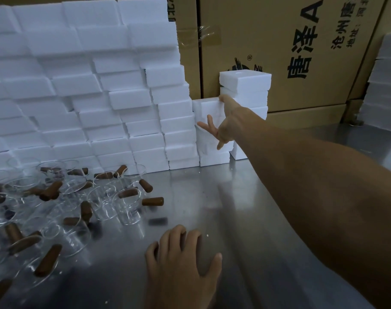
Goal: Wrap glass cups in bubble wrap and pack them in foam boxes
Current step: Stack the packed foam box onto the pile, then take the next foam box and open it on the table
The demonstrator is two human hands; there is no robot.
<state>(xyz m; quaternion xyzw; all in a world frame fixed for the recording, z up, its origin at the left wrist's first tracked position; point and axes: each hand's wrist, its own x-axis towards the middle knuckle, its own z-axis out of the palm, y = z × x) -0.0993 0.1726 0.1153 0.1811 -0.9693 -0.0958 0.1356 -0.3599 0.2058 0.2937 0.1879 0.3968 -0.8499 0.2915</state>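
My right hand [226, 121] reaches far forward across a steel table [212, 197] to a short stack of white foam boxes [210, 132] at the back. Its fingers are spread, thumb tip on the top edge of the uppermost box, the other fingers splayed against the front face, gripping nothing that I can see. My left hand [181, 262] lies palm down on the table near me, fingers loosely curved and holding nothing. To the left, a crowd of clear glass cups [105, 204] with brown handles stands and lies scattered on the table, well apart from both hands. Behind them rises a tall wall of stacked foam boxes [78, 85]. Printed cardboard cartons [301, 52] stand behind the short stack.
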